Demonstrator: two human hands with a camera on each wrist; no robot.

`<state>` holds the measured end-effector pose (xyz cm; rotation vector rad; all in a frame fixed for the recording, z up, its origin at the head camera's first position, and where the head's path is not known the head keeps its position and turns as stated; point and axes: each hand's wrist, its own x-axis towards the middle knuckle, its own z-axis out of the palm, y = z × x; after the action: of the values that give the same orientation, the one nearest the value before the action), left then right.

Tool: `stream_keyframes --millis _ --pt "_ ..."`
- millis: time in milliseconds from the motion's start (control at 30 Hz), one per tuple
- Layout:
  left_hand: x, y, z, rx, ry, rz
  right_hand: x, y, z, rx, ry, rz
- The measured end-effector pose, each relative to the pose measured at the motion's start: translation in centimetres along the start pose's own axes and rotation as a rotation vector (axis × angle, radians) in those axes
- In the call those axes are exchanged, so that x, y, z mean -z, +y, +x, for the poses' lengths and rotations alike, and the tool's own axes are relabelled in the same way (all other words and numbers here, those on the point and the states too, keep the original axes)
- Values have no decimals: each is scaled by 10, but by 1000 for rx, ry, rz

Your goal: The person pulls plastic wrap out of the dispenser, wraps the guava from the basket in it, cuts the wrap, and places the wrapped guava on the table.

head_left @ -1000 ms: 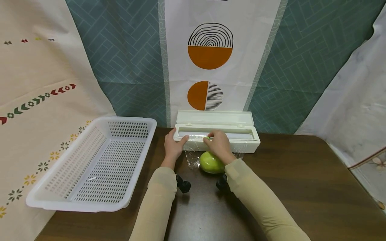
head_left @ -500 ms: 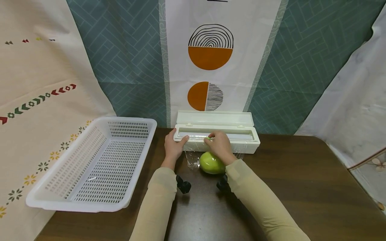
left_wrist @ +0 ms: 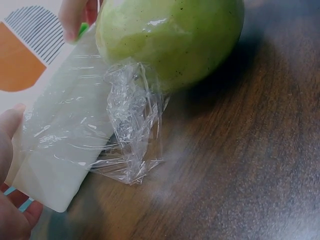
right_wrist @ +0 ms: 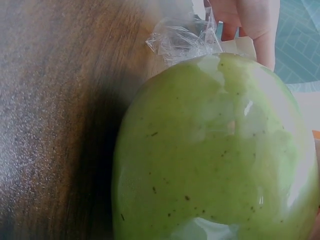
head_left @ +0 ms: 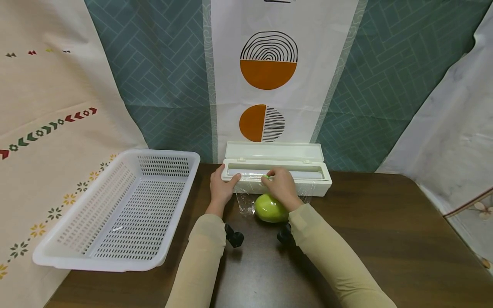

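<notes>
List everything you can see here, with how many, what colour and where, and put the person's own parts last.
Table: one, brown, across the lower view
Basket: one, white, at left
Box: one, white, lid open, at the table's back
Roll: one, whitish, inside the box
Green tab: one, bright green, at the box's front edge
Plastic film: one stretch, clear, over the box's front
Fruit: one, green, before the box
Hanging cloth: one, blue-green with white middle, behind
Patterned cloth: one, cream, far left
Plain cloth: one, whitish, far right
Wrist pieces: two, black, near the wrists
Sleeves: two, pale yellow, lower middle
Left hand: one, bare, gripping the box's left end
Right hand: one, bare, pinching the green tab
</notes>
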<state>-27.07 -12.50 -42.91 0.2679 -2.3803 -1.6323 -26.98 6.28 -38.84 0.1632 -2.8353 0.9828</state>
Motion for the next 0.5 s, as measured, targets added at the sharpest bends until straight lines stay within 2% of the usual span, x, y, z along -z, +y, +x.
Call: stream_keyframes --millis 500 --pt "0 -1 0 -7 -1 -9 2 2 -1 13 17 -3"
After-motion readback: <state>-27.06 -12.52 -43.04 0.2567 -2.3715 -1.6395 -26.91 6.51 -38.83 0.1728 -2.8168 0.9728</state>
